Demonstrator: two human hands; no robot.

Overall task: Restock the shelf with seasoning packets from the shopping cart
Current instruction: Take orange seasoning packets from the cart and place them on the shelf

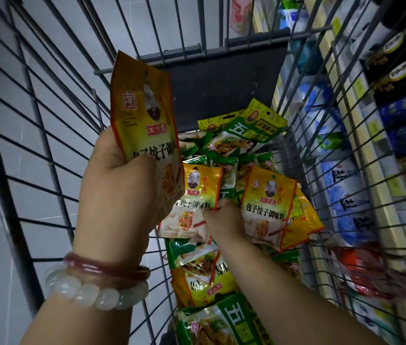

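Clamped between thumb and curled fingers, an upright yellow-orange foil seasoning packet (144, 115) with a portrait and red seal sits in the left hand (124, 192), raised above the grey wire shopping cart (47, 135). That wrist wears a dark red bangle (104, 267) and a bracelet of pale milky beads (92, 292).

Just right of and below that grip, the right hand (224, 217) reaches down into the cart, its fingertips pinching the lower edge of a second yellow-and-white packet (192, 202) lying on the pile. Touching that hand's far side lies a third yellow packet of the same design (266, 205), tilted over other packets.

Under and around both, the cart's floor holds a loose heap of seasoning packets: green-and-yellow ones (244, 135) beyond the right hand, near the cart's dark end panel (224, 80), and more green ones (221, 322) nearer the person, beneath the right forearm.

Further right, outside the wire wall, store shelves (371, 170) carry blue, white and dark packaged goods, blurred.
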